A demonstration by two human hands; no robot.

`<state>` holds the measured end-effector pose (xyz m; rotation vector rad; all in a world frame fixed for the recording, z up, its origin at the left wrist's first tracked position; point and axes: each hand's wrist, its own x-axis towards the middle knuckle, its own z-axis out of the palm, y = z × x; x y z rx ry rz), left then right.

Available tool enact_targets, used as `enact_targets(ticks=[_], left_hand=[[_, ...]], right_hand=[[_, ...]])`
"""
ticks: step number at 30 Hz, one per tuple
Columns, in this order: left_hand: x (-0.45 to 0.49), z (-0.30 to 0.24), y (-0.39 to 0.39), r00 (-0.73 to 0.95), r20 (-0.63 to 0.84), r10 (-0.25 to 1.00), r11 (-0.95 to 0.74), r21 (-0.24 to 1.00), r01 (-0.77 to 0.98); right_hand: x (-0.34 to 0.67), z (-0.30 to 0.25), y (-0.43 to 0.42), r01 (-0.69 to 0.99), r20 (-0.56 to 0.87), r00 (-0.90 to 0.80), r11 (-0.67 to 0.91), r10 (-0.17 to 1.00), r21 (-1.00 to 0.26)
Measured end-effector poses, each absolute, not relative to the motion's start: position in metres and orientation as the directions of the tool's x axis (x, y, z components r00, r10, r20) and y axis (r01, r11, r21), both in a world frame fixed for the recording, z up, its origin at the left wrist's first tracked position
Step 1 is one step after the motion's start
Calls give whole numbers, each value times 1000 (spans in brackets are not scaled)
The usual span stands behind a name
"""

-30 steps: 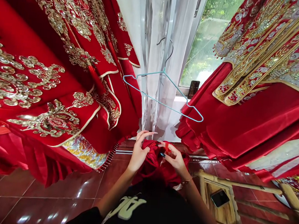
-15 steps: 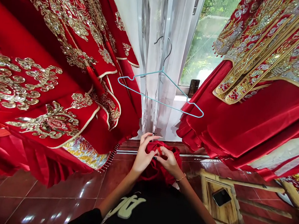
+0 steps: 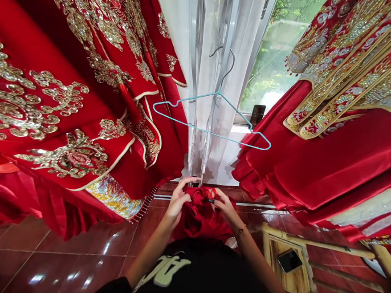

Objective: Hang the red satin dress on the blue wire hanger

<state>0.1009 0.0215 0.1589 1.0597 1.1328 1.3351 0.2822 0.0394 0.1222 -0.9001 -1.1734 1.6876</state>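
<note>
My left hand (image 3: 178, 200) and my right hand (image 3: 226, 207) both hold a bunched red satin garment (image 3: 202, 218) low in front of my body, over the tiled floor. The left fingers curl over its top edge, and the right fingers pinch a fold near the middle. Part of the cloth is hidden by my hands. Above and ahead of them, a light-blue wire hanger (image 3: 213, 133) hangs empty by its hook in front of a sheer white curtain (image 3: 214, 161).
Red gowns with gold sequin embroidery hang on the left (image 3: 67, 110) and right (image 3: 331, 160), close to my hands. A phone (image 3: 258, 115) stands on the window sill. Another phone (image 3: 289, 261) lies on a bamboo stool (image 3: 309, 244) at lower right, above red floor tiles (image 3: 74, 249).
The hanger has swung, its left tip dropping and its right tip rising. My hands stay on the red cloth, working its folds, and the view has shifted slightly.
</note>
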Motion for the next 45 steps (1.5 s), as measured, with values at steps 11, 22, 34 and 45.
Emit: enact_targets(ticks=[11,22,34,45], left_hand=[[26,130,44,-219,-57,974,85,989,122],[108,132,29,156,125,980,-138,988,75],[108,190,27,364,88,927,-237,890,388],[71,201,45,468,32,883,-76,994,74]], right_hand=[[298,133,44,-444,-167,-162,-223,973,-868],[279,171,38,-366,-37,-389,-191,920,-911],[316,188,31,-183,37,-569,-83,822,-980],[333,204,55,-120,102,-670,28,736,-992]])
